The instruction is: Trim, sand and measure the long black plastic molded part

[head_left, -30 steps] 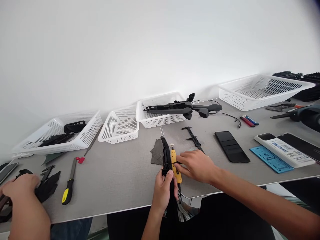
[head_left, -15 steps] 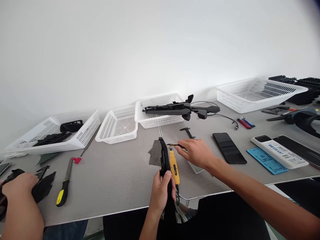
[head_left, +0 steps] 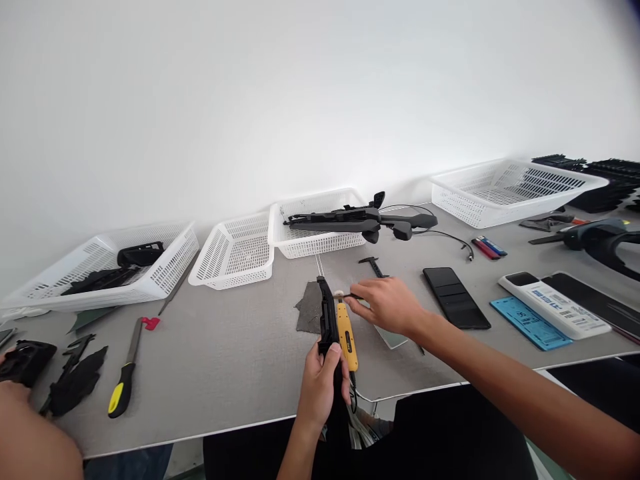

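In the head view, my left hand (head_left: 321,383) is closed around the lower part of a long black plastic part (head_left: 327,313) and holds it upright at the table's front edge. My right hand (head_left: 384,303) pinches a thin dark knife-like tool (head_left: 353,296), its tip pointing left toward the part's upper end. Whether the tip touches the part I cannot tell. Just right of the part lies a yellow corded hand tool (head_left: 347,339). A dark grey abrasive-looking sheet (head_left: 310,308) lies behind the part on the left.
White baskets (head_left: 231,285) line the wall; one carries black parts (head_left: 335,223). A caliper (head_left: 373,265), a phone (head_left: 456,298), lighters (head_left: 489,247) and a blue card (head_left: 531,323) lie rightward. At left are a file (head_left: 125,379) and a co-worker's hand (head_left: 13,393) with a black part.
My right hand and the thin tool have shifted slightly left, closer to the black part. My left hand keeps its hold. The co-worker's hand has moved left with a black part.
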The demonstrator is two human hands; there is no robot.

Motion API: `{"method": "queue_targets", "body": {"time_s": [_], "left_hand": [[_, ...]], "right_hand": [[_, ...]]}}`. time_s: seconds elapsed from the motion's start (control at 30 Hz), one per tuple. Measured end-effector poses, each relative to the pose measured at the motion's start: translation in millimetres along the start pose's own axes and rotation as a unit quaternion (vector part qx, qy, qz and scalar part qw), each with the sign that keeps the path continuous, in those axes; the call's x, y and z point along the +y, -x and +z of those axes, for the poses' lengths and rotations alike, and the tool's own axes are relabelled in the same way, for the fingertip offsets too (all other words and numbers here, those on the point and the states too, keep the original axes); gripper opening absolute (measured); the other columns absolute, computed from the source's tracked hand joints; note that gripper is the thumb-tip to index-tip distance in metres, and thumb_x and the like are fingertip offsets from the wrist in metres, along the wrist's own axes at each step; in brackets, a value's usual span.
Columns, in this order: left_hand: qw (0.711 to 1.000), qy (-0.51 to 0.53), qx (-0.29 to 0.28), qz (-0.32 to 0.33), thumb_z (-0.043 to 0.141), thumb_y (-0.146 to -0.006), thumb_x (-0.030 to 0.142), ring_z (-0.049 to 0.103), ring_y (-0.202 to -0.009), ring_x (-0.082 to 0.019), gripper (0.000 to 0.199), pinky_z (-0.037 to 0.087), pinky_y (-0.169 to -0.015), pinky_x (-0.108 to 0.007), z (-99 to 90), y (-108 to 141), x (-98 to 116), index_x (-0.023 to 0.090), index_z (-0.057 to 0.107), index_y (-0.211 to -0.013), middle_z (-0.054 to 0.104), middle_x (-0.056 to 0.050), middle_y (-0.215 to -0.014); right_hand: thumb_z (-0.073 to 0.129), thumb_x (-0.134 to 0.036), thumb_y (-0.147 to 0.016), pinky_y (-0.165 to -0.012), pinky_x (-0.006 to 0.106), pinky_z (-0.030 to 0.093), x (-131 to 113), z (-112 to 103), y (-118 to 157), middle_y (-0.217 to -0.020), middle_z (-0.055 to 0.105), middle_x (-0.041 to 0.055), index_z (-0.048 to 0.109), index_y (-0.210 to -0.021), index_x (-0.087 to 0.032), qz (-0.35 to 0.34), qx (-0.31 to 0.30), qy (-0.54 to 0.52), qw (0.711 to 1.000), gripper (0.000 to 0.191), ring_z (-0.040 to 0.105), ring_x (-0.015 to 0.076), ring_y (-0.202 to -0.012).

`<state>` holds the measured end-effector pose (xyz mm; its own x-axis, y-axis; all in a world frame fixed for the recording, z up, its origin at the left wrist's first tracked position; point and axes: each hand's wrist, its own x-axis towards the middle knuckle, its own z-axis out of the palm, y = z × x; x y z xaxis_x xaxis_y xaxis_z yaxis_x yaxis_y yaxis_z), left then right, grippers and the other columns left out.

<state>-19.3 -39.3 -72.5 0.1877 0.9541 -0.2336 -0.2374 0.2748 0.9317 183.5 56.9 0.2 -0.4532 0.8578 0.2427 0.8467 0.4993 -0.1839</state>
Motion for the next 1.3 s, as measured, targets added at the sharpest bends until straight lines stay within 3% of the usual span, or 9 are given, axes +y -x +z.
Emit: {"method": "queue_targets", "body": {"time_s": [0.07, 0.13, 0.3, 0.4, 0.63, 0.8, 0.97, 1.13, 1.3], "left_hand": [[1.0, -0.004, -0.002, 0.004, 0.065, -0.096, 0.068, 0.048, -0.036, -0.006, 0.05, 0.045, -0.038, -0.021, -0.3, 0.3, 0.3, 0.02, 0.055, -0.086, 0.061, 0.005, -0.065], [1.0, -0.005, -0.006, 0.004, 0.065, -0.096, 0.069, 0.048, -0.036, -0.006, 0.051, 0.045, -0.038, -0.022, -0.2, 0.6, 0.5, 0.019, 0.055, -0.084, 0.061, 0.005, -0.066], [1.0, 0.004, -0.003, 0.001, 0.067, -0.094, 0.068, 0.049, -0.036, -0.007, 0.05, 0.045, -0.036, -0.022, 0.2, 0.5, 0.4, 0.02, 0.056, -0.089, 0.062, 0.005, -0.067], [1.0, 0.004, 0.001, 0.003, 0.068, -0.094, 0.068, 0.048, -0.036, -0.007, 0.05, 0.046, -0.037, -0.022, 1.0, 1.1, 1.5, 0.02, 0.055, -0.092, 0.061, 0.006, -0.066], [1.0, -0.007, 0.004, 0.002, 0.068, -0.093, 0.069, 0.048, -0.036, -0.007, 0.05, 0.045, -0.037, -0.022, 3.5, 2.3, 4.8, 0.02, 0.054, -0.09, 0.061, 0.006, -0.065], [1.0, -0.002, 0.007, 0.002, 0.068, -0.092, 0.069, 0.048, -0.035, -0.007, 0.051, 0.045, -0.037, -0.022, 2.4, 1.5, 4.6, 0.02, 0.055, -0.092, 0.062, 0.006, -0.066], [1.0, -0.004, 0.004, 0.0, 0.069, -0.092, 0.069, 0.048, -0.036, -0.007, 0.051, 0.045, -0.037, -0.022, 2.9, 1.6, 4.3, 0.02, 0.055, -0.086, 0.061, 0.005, -0.065], [1.0, -0.005, 0.001, 0.0, 0.068, -0.093, 0.069, 0.048, -0.036, -0.007, 0.05, 0.046, -0.037, -0.023, 2.7, 2.1, 3.8, 0.02, 0.055, -0.086, 0.061, 0.006, -0.065], [1.0, -0.01, -0.001, 0.001, 0.066, -0.094, 0.068, 0.048, -0.036, -0.007, 0.052, 0.045, -0.039, -0.023, 1.3, 2.0, 3.3, 0.019, 0.057, -0.079, 0.06, 0.004, -0.063]], "right_hand": [[0.041, -0.046, -0.112, -0.058, 0.031, 0.017, 2.3, -2.9, -2.8, -0.071, 0.066, 0.0036, 0.062, -0.081, -0.02, 0.034, 0.015, 0.002, 0.999, 0.045, 0.049, 0.0158, -0.059], [0.04, -0.046, -0.112, -0.058, 0.031, 0.017, 1.7, -4.6, -2.3, -0.071, 0.064, 0.0031, 0.062, -0.081, -0.02, 0.027, 0.017, -0.006, 0.999, 0.046, 0.047, 0.0153, -0.058], [0.046, -0.04, -0.111, -0.059, 0.031, 0.019, -18.5, 5.5, 14.9, -0.072, 0.064, 0.0016, 0.063, -0.081, -0.019, -0.113, -0.043, -0.036, 0.992, 0.04, 0.046, 0.0139, -0.059], [0.052, -0.037, -0.109, -0.06, 0.032, 0.018, -27.0, 14.0, 20.7, -0.074, 0.067, 0.0017, 0.062, -0.08, -0.019, -0.148, -0.072, -0.047, 0.985, 0.036, 0.048, 0.0138, -0.061], [0.044, -0.039, -0.113, -0.059, 0.033, 0.017, -22.7, 7.9, 17.6, -0.073, 0.066, 0.003, 0.064, -0.085, -0.018, -0.054, -0.019, -0.014, 0.998, 0.04, 0.05, 0.0149, -0.06], [0.052, -0.036, -0.109, -0.058, 0.032, 0.016, -24.0, 4.1, 18.7, -0.073, 0.067, 0.0019, 0.064, -0.082, -0.02, -0.115, -0.081, -0.031, 0.99, 0.034, 0.052, 0.0139, -0.059], [0.043, -0.042, -0.113, -0.058, 0.031, 0.018, -11.9, 2.0, 8.7, -0.072, 0.066, 0.0024, 0.064, -0.083, -0.019, 0.003, -0.021, -0.009, 1.0, 0.043, 0.05, 0.0146, -0.058], [0.044, -0.041, -0.111, -0.058, 0.031, 0.018, -11.9, 4.7, 6.2, -0.074, 0.066, 0.0024, 0.064, -0.084, -0.02, -0.06, -0.036, -0.023, 0.997, 0.04, 0.05, 0.0147, -0.059], [0.039, -0.046, -0.112, -0.057, 0.03, 0.019, -1.4, -1.0, -1.5, -0.071, 0.065, 0.0034, 0.061, -0.081, -0.02, 0.032, -0.001, -0.018, 0.999, 0.046, 0.048, 0.0157, -0.058]]}}
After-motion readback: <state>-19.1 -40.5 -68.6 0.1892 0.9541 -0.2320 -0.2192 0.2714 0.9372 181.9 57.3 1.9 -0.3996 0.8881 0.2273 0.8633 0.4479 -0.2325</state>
